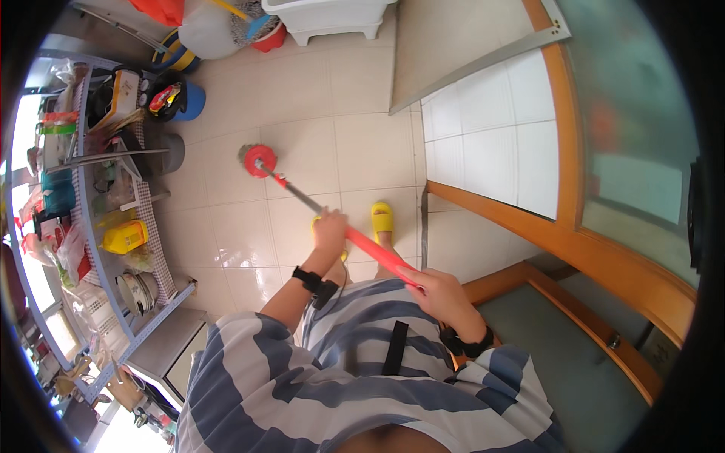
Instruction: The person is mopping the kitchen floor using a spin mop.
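Observation:
A mop with a red and grey handle (374,247) slants across in front of me. Its round red head (260,161) rests on the tiled floor ahead and to the left, with a bit of grey mop fibre showing at its left edge. My left hand (330,229) is wrapped around the shaft near its middle, where grey meets red. Around the upper red end closes my right hand (439,291), close to my striped shirt. Dark straps circle both wrists. My feet, in yellow slippers (382,218), stand just beyond the handle.
A metal shelf rack (105,249) full of household goods lines the left side. Near it stand a blue bin (194,102) and a grey bin (172,153). A red bucket (272,39) and a white plastic tub (334,17) are at the far end. Wood-framed glass doors (566,170) border the right.

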Motion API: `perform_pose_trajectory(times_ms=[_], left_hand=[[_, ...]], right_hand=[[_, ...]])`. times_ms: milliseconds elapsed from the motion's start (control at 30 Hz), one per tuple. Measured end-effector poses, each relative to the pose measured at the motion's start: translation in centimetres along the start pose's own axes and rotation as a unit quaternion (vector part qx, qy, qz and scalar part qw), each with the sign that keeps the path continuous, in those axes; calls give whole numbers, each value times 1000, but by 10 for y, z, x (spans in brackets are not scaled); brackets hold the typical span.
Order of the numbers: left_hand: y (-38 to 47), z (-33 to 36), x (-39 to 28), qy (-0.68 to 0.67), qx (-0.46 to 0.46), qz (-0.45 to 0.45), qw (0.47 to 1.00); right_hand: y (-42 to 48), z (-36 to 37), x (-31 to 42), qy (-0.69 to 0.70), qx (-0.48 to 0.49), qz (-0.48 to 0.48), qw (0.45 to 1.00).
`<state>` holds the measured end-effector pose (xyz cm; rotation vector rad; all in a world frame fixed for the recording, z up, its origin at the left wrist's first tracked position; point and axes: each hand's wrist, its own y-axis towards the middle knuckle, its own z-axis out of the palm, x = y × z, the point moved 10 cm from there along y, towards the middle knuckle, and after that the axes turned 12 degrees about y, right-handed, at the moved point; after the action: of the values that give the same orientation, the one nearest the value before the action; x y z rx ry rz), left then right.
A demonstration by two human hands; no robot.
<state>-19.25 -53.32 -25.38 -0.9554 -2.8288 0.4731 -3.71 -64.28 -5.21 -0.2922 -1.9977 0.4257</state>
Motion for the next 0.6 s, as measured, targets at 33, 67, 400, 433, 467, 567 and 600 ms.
perform_pose_trajectory(times_ms=[33, 67, 400, 433, 467, 567, 600], left_hand=[[-1, 6, 20, 12, 8, -14, 1000], [-5, 20, 51, 19, 16, -44, 999], [-21, 108, 194, -135, 64, -170, 974], [-11, 110, 185, -106, 77, -154, 979], [1, 112, 175, -74, 89, -138, 984], [31, 106, 133, -38, 58, -99, 993], [40, 108, 119, -19, 48, -92, 994]], right_hand=[[14, 16, 10, 7, 0, -24, 1000], [29, 33, 13, 9, 1, -27, 1000], [126, 160, 28, -5, 57, -8, 998], [129, 159, 22, -3, 52, 4, 999], [128, 157, 14, -6, 52, 9, 999], [115, 127, -12, 41, 7, 28, 999], [107, 118, -22, 25, -13, 64, 998]])
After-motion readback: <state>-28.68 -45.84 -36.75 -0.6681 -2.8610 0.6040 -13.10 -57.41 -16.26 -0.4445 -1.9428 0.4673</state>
